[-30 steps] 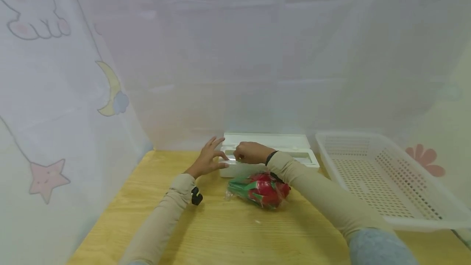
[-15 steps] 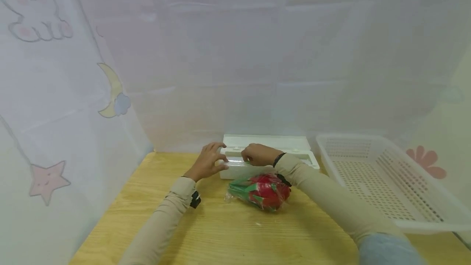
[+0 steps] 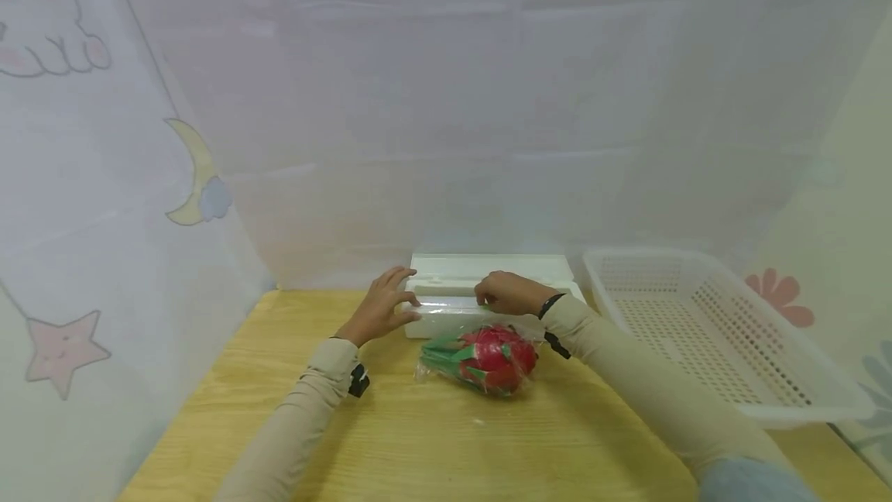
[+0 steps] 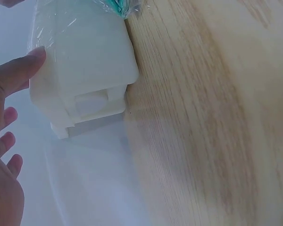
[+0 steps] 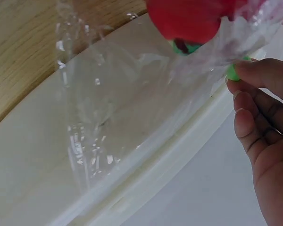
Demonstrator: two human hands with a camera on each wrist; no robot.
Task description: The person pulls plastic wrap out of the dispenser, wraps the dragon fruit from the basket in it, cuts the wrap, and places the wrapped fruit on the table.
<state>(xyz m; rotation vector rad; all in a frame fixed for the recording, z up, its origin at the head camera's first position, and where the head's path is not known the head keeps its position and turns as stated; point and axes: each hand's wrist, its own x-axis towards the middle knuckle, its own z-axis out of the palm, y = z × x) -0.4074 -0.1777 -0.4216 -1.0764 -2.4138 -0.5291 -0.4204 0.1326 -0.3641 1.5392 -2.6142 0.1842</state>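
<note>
A long white cling film dispenser (image 3: 446, 324) stands at the back of the table, its lid (image 3: 488, 266) raised. My left hand (image 3: 379, 308) is at its left end, fingers spread; in the left wrist view the thumb (image 4: 26, 68) rests on the dispenser's top edge, over the clear film. My right hand (image 3: 512, 294) pinches a small green slider (image 5: 233, 72) on the dispenser's front top edge, right of its middle. Clear film (image 5: 99, 108) hangs over the front there. Just in front lies a red dragon fruit (image 3: 496, 359) with green tips, wrapped in clear film.
A white perforated plastic basket (image 3: 787, 409) stands on the right of the wooden table (image 3: 418, 448). A pale printed cloth (image 3: 418, 99) hangs behind the table and along its sides. Black wrist straps sit by both cuffs.
My right hand has slid rightward along the dispenser's edge with the slider. The left hand stays at the left end. The head view has shifted slightly.
</note>
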